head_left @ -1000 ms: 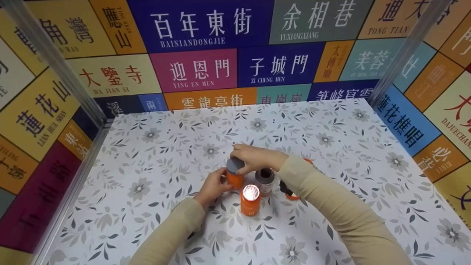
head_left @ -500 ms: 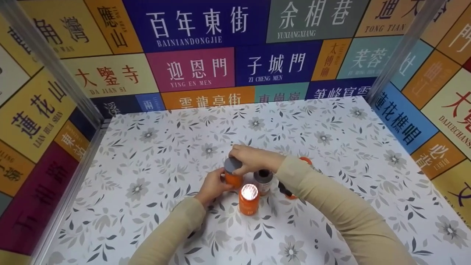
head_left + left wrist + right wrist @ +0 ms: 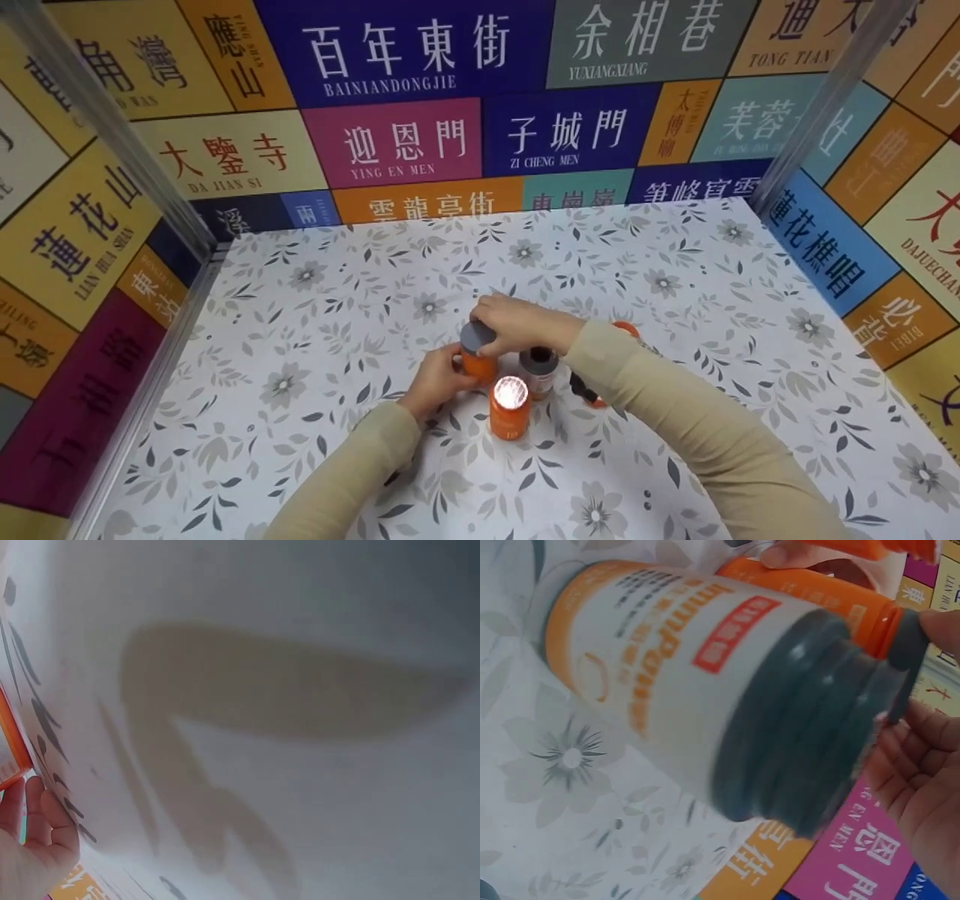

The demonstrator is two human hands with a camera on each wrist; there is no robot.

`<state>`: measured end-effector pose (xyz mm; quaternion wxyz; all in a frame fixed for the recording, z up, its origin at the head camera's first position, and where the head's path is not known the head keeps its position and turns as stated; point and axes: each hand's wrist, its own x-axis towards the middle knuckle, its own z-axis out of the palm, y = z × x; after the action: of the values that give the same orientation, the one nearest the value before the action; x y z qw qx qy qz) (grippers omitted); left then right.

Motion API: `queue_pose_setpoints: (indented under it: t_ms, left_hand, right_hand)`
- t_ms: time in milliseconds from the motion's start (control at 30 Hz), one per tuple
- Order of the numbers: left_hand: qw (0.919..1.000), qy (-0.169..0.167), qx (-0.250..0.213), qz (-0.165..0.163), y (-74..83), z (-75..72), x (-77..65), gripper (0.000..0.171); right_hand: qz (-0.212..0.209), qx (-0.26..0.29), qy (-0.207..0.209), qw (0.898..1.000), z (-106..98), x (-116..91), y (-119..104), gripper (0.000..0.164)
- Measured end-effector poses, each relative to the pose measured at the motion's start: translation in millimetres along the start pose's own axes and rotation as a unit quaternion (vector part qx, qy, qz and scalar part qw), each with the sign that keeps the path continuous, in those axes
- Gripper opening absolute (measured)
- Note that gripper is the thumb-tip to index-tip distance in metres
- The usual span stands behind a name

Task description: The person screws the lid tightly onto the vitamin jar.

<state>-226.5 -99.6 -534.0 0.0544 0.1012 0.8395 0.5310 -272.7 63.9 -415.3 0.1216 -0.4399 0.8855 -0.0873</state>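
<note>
Between my hands in the head view stands an orange bottle (image 3: 479, 367) with a grey lid (image 3: 476, 337). My left hand (image 3: 436, 379) grips the bottle's body low down; in the left wrist view only some of that hand (image 3: 37, 836) and a strip of the orange bottle (image 3: 10, 742) show. From above, my right hand (image 3: 517, 322) holds the grey lid by its edge. In the right wrist view the right hand (image 3: 926, 772) has its thumb and fingers about the lid (image 3: 909, 652), which sits on the bottle's end.
Close in front is a second orange bottle (image 3: 510, 412) with a shiny silver top. A lidless bottle with a grey neck (image 3: 540, 367) and white label (image 3: 667, 667) stands beside it. Black and orange pieces (image 3: 583, 388) lie partly under the right sleeve (image 3: 667, 405). Printed panels (image 3: 405, 142) wall the table.
</note>
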Motion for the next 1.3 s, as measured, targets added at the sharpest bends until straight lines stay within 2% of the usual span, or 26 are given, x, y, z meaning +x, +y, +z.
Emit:
queue_pose_setpoints:
  t_ms: [67, 167, 333, 467, 633, 733, 867, 967, 1100, 1300]
  left_hand:
    - [1.0000, -0.002, 0.007, 0.002, 0.1, 1.2, 0.4, 0.044]
    - [0.9999, -0.005, 0.013, -0.007, 1.2, 0.6, 0.6, 0.046]
    - [0.9991, -0.010, 0.011, -0.039, 1.6, -2.4, -0.5, 0.050]
    - [0.9974, -0.006, 0.012, -0.071, 2.1, -6.0, -4.2, 0.061]
    - [0.9953, -0.015, 0.026, -0.092, 2.6, -12.8, -13.2, 0.063]
    - [0.9948, -0.032, 0.045, -0.085, 4.6, -17.3, -20.6, 0.056]
    - [0.9924, -0.061, 0.048, -0.096, 9.9, -20.3, -32.3, 0.051]
    - [0.9914, -0.081, 0.040, -0.095, 15.3, -18.1, -41.4, 0.052]
    - [0.9921, -0.103, 0.033, -0.063, 21.6, -11.1, -52.3, 0.055]
    - [0.9931, -0.113, -0.001, -0.033, 29.5, 4.3, -62.6, 0.064]
  right_hand:
    - [0.011, -0.006, -0.005, 1.000, -4, -3, 1, 0.052]
    - [0.017, 0.007, 0.011, 1.000, -14, -10, 10, 0.056]
    - [0.040, 0.053, 0.056, 0.996, -29, -31, 34, 0.052]
    - [0.052, 0.074, 0.085, 0.992, -27, -57, 53, 0.048]
    - [0.065, 0.095, 0.115, 0.987, -5, -95, 74, 0.044]
    - [0.066, 0.107, 0.125, 0.984, 16, -116, 81, 0.044]
    - [0.056, 0.113, 0.124, 0.984, 45, -137, 84, 0.044]
    - [0.058, 0.111, 0.119, 0.985, 64, -148, 85, 0.046]
    - [0.067, 0.108, 0.107, 0.986, 82, -156, 86, 0.051]
    - [0.069, 0.098, 0.102, 0.987, 94, -162, 85, 0.054]
